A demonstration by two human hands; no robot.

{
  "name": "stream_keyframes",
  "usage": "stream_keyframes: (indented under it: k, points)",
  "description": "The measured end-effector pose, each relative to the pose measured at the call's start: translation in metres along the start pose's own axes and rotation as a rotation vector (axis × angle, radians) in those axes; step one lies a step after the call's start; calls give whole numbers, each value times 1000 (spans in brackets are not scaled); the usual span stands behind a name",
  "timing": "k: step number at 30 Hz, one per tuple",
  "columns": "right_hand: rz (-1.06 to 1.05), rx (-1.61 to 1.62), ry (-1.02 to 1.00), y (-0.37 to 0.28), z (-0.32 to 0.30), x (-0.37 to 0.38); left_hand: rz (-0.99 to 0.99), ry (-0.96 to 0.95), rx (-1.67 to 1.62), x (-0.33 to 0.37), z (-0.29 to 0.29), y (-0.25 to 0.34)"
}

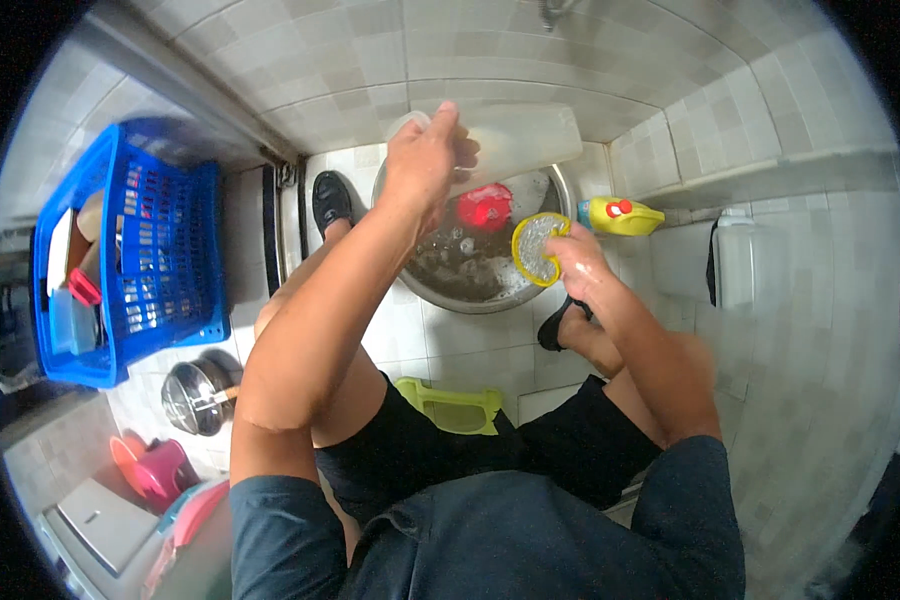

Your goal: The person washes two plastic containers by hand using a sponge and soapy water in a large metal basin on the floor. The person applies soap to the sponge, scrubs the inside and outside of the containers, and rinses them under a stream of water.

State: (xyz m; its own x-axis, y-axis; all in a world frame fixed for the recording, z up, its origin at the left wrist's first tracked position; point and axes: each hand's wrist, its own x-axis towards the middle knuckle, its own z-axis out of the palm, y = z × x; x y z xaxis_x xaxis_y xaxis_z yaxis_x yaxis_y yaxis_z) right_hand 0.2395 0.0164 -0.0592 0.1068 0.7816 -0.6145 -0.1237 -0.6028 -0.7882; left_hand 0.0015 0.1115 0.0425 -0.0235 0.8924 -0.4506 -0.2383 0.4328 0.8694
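My left hand (425, 165) is closed on one end of a long translucent plastic container (525, 138), tilted nearly level above the far side of a round metal basin (505, 300). My right hand (582, 262) grips a scrubbing pad (538, 250) with a yellow rim and a silvery mesh face, over the basin's right side. Murky, foamy water fills the basin. In it lies a red object (484, 207), its kind unclear, beside a pale piece (526, 200) partly hidden under the container.
A yellow bottle (622, 215) lies right of the basin. At left stands a blue laundry-style basket (165, 260) with items inside; near it are a metal pot (198, 398) and a pink container (162, 470). A green plastic stool (454, 404) is beneath me. Tiled walls close in.
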Motion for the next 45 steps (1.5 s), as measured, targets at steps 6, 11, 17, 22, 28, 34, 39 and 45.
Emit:
stream_keyframes:
  k: [6, 11, 17, 22, 28, 34, 39, 45]
  points:
    - [56, -462, 128, 98, 14, 77, 36, -55, -71, -1, 2, 13]
    - [-543, -1098, -194, 126, 101, 105, 93, 33, -104, 2, -17, 17]
    - [-549, -1256, -309, 248, 90, 187, 89, 36, -146, -12, -22, 29]
    - [-398, -1069, 79, 271, 62, 219, 134, -14, -189, -9, -16, 29]
    - [-529, -973, 107, 247, 77, 198, 105, 11, -179, -10, -19, 30]
    - [-400, -913, 78, 221, 76, 172, 93, -15, -192, -12, -16, 22]
    - [-1052, -915, 71, 225, 99, 164, 85, -16, -177, -11, -10, 20]
    - [-476, -818, -21, 219, 80, 180, 80, -9, -202, -11, -6, 22]
